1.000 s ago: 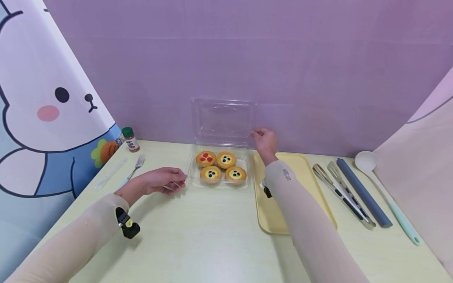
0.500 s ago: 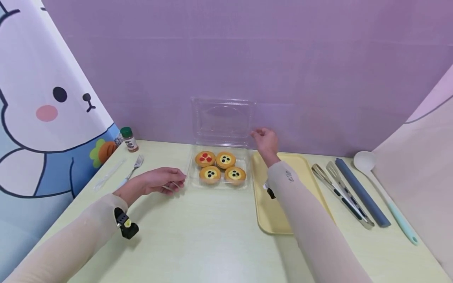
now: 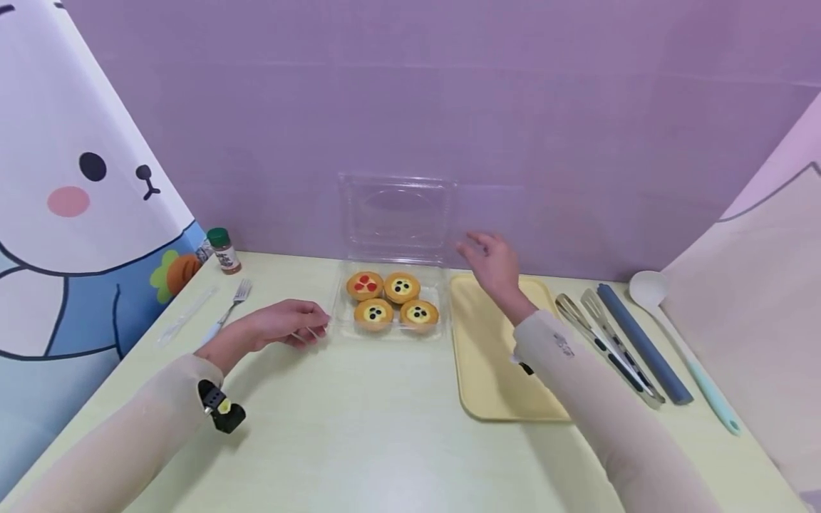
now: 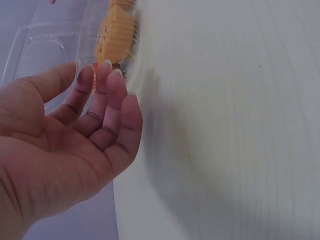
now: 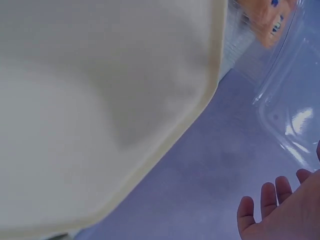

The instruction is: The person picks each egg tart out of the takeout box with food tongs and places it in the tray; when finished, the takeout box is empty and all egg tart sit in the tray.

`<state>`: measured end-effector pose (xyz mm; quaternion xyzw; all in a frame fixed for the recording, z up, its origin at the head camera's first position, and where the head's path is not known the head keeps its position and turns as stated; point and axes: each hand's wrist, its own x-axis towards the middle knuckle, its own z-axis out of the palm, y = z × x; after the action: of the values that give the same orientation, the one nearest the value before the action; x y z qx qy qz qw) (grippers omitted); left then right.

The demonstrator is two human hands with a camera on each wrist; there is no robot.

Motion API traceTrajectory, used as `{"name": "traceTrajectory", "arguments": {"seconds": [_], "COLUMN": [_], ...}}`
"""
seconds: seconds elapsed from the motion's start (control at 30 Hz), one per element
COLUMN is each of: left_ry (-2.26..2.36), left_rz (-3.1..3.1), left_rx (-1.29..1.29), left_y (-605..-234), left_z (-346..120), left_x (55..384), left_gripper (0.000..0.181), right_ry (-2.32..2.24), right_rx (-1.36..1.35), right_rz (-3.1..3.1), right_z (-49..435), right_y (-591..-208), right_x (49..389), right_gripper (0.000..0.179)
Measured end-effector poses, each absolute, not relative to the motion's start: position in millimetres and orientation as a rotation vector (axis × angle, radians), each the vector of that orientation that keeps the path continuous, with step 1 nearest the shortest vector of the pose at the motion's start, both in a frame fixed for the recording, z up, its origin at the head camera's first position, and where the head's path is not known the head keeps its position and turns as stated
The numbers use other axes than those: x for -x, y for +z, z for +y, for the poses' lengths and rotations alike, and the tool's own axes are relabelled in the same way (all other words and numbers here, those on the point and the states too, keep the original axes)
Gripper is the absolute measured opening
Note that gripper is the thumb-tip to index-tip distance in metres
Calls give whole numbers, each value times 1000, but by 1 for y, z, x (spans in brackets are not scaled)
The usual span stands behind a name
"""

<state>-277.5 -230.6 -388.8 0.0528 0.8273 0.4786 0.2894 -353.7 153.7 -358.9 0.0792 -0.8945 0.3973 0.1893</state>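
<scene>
A clear plastic clamshell container (image 3: pixel 442 331) stands on the table with its lid (image 3: pixel 398 214) raised at the back. Inside sit several small tarts; a tart with red topping (image 3: pixel 365 286) is back left, and a tart with dark dots (image 3: pixel 420 313) is front right. My left hand (image 3: pixel 287 322) is at the container's left edge. In the left wrist view its fingers (image 4: pixel 131 120) are loosely bent, nothing between them and the thumb. To the right of the lid, my right hand (image 3: pixel 497 267) hangs in the air with relaxed, spread fingers, apart from the lid and holding nothing.
A yellow tray (image 3: pixel 474 377) lies right of the container under the right arm. Beyond it are tongs (image 3: pixel 599 342), a slotted turner (image 3: pixel 618 338), a blue rod (image 3: pixel 644 345) and a ladle (image 3: pixel 648 288). At left are a green-capped jar (image 3: pixel 224 251) and a fork (image 3: pixel 240 293).
My right hand has let go of the lid's right edge and moved right, its fingers spreading. The lid stays up; my left hand keeps its place by the container. The view has shifted slightly.
</scene>
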Motion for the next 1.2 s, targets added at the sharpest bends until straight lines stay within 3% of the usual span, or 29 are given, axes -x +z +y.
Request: {"name": "traceTrajectory", "arguments": {"seconds": [0.6,1.2], "left_ry": [1352,1359], "left_rz": [2192,2164], "left_rx": [-180,-176], "left_y": [-395,-395], "left_z": [-233,-234], "left_x": [276,276], "left_gripper": [39,38], "right_ry": [778,354], "right_rx": [-352,83], "right_rz": [-2613,-2863], "right_z": [261,359], "right_y": [-373,-406], "right_x": [269,230], "right_gripper": [47,68]}}
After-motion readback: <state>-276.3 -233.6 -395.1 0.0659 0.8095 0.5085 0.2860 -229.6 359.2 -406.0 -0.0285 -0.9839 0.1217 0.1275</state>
